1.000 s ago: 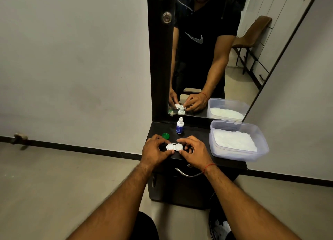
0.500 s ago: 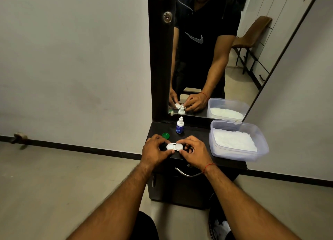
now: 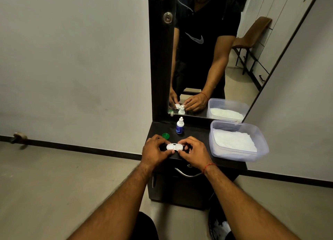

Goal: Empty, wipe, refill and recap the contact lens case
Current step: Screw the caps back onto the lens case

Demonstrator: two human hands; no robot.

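A white two-well contact lens case [image 3: 174, 147] lies on the dark vanity top [image 3: 196, 133], near its front edge. My left hand [image 3: 155, 150] pinches the case's left end between thumb and fingers. My right hand [image 3: 193, 152] holds the right end the same way. A green cap [image 3: 165, 135] lies loose just behind my left hand. Behind the case stands a small white dropper bottle [image 3: 180, 125] with a blue label, upright and capped. Whether the right well has its cap on is hard to tell.
A clear plastic tub [image 3: 237, 158] with white tissue inside fills the right part of the top. A tall mirror [image 3: 212, 55] rises behind and reflects a person's hands and torso. Below the top is a drawer with a metal handle [image 3: 187, 174]. Grey floor lies to the left.
Both hands stay on the lens case; fingers shift only slightly. Nothing else has moved.
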